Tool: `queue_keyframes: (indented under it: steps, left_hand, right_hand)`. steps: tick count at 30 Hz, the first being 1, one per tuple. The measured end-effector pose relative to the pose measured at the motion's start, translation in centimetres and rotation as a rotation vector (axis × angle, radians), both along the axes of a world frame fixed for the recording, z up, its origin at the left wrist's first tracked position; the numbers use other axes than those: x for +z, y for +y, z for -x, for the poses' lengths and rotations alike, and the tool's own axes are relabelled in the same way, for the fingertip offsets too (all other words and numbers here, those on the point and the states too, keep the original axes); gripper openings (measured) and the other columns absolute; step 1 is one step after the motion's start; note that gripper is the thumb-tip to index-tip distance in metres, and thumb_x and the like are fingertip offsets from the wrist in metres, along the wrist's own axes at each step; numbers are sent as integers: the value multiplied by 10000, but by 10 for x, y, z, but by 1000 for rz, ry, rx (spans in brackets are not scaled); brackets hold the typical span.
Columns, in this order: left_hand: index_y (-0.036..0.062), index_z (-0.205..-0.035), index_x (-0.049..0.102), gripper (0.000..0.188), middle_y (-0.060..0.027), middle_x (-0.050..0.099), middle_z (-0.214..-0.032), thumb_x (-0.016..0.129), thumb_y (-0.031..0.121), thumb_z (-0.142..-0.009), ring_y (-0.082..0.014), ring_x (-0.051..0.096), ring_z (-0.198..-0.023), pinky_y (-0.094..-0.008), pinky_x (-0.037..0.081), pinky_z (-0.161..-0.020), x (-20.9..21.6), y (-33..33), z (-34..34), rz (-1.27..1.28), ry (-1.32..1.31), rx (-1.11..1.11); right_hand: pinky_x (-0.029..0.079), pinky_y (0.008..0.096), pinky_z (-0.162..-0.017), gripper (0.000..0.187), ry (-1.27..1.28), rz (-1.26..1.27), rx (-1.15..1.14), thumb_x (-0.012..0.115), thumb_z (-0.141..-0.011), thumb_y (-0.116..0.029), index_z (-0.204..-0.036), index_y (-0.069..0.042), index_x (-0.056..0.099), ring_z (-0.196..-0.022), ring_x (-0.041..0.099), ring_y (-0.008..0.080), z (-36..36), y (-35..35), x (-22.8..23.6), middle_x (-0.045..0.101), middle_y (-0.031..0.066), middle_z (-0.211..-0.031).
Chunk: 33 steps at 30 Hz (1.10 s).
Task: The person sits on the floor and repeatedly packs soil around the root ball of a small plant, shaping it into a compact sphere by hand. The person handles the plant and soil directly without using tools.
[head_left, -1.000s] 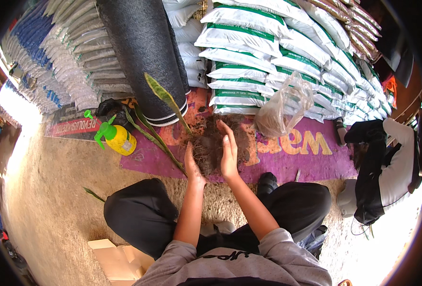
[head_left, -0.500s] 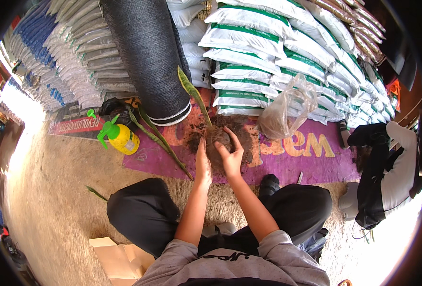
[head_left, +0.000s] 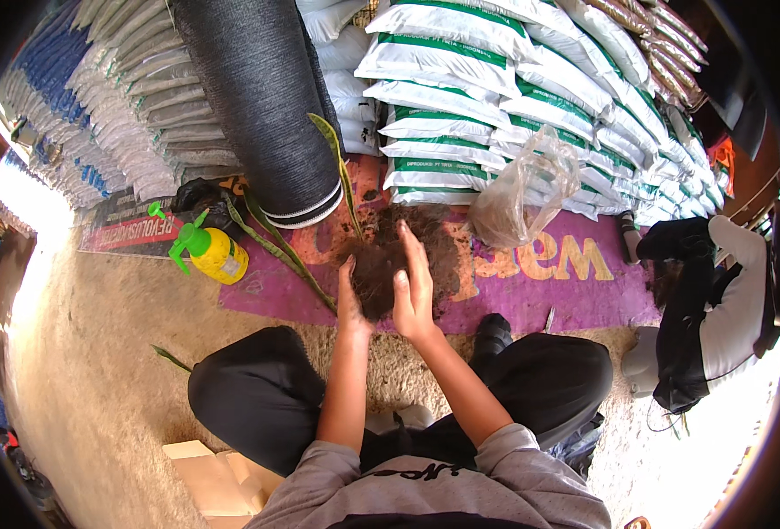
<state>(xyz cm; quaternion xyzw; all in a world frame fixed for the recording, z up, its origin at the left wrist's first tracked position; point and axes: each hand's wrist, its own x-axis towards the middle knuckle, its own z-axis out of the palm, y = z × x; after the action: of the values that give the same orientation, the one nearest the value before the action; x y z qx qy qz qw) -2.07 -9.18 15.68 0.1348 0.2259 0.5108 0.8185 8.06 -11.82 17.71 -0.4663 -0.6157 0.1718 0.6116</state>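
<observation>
Between my palms is a dark, round root ball (head_left: 378,280), with roots and soil showing. A long green snake plant leaf (head_left: 337,159) with yellow edges rises from it, pointing away from me. My left hand (head_left: 352,300) presses on its left side, thumb up. Against the right side lies my right hand (head_left: 414,286), its fingers straight and together. Loose dark soil (head_left: 447,251) is scattered on the purple banner (head_left: 531,300) around and beyond my hands. More snake plant leaves (head_left: 293,257) lie to the left of the root ball.
A yellow spray bottle (head_left: 218,254) with a green top stands at left. Beyond are a black fabric roll (head_left: 257,106), stacked white-and-green sacks (head_left: 443,93) and a clear plastic bag (head_left: 522,198) of dark material. Another person (head_left: 734,300) is at right; flattened cardboard (head_left: 218,480) lies at lower left.
My right fingers have straightened and lie flatter along the root ball, where they were curled over it. Both hands and the plant have shifted slightly left in view.
</observation>
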Motion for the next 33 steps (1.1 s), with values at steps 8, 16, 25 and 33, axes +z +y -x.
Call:
queue_keyframes:
  steps: [8,16,25,33]
  left_hand:
    - [45,-1295,438,524,-106,493,-1288,410,398,-908,-245,499,-1149,-388,404,-968,0,-10,-10,-60,-79,72]
    - [45,-1203,511,445,-103,590,-1137,447,363,-899,-235,581,-1022,-371,466,-899,-12,-6,1,63,39,73]
    - [33,-1230,477,454,-85,548,-1176,486,340,-896,-216,558,-1051,-360,462,-895,-24,-14,-4,-41,32,106]
    - [31,-1173,547,454,-110,611,-1112,552,336,-837,-245,601,-982,-391,487,-863,-12,-10,0,36,-17,64]
  right_hand:
    - [-37,573,-1064,653,-370,171,44,338,-919,-415,-1438,-50,187,-1381,105,374,8,3,11,193,175,-1484]
    - [126,518,-1080,582,-231,-28,57,363,-911,-390,-1334,10,365,-1272,373,340,-8,3,24,417,193,-1348]
    - [139,534,-1079,633,-283,71,168,386,-907,-371,-1396,7,254,-1157,475,344,3,0,13,517,198,-1228]
    - [189,433,-1082,721,211,-6,-55,267,-928,-539,-1401,5,251,-1318,298,325,-27,8,25,342,223,-1390]
